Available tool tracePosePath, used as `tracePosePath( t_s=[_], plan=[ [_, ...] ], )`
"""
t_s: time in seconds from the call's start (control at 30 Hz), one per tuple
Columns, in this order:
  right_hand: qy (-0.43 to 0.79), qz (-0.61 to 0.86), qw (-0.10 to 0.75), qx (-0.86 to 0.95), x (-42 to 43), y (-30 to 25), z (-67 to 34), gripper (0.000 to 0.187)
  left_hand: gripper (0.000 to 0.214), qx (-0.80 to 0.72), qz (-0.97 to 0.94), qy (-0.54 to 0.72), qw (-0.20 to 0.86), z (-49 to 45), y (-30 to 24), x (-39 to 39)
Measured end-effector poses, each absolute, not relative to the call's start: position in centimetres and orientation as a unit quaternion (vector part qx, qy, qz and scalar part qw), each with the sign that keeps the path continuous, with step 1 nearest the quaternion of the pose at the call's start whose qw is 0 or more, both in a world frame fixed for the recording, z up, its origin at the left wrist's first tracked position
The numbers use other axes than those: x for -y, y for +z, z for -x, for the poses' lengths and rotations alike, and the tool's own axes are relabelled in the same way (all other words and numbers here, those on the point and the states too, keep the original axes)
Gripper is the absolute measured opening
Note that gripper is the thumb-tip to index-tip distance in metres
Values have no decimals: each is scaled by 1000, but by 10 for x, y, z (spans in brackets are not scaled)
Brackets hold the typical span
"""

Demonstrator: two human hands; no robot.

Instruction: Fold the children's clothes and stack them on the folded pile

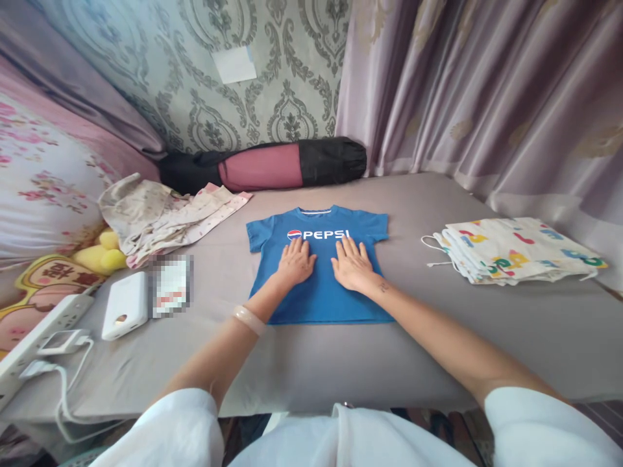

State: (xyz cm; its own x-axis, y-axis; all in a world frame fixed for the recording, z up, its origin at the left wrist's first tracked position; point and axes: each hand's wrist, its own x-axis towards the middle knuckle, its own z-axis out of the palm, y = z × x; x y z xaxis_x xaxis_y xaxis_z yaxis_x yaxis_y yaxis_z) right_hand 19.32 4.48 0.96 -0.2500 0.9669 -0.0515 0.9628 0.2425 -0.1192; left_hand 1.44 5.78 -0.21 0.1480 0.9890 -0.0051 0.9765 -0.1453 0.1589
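Observation:
A small blue T-shirt [318, 292] with white PEPSI lettering lies spread flat, front up, on the grey surface [341, 363]. My left hand [295, 261] rests palm down on the shirt's chest, fingers stretched out and together. My right hand [351, 263] lies flat beside it, fingers spread, just under the lettering. The two hands are a few centimetres apart. A pale bangle [248, 319] circles my left wrist. Neither hand holds anything.
A folded white cloth with coloured letters [516, 250] sits at the right. A crumpled floral garment [160, 217] lies at the left, a rolled black and maroon bag [265, 165] at the back. A white power bank [125, 305], a power strip [34, 337] and a yellow plush toy [104, 253] are at the left.

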Motion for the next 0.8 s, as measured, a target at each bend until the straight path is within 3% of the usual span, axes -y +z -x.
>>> tracePosePath(
  t_s=[0.3,0.8],
  plan=[
    [85,661,63,743,-98,-6,-172,61,64,-655,-748,92,59,-30,-15,-107],
    [88,693,66,712,-182,-5,-174,64,76,-712,-694,86,66,-2,-12,-186]
  ],
)
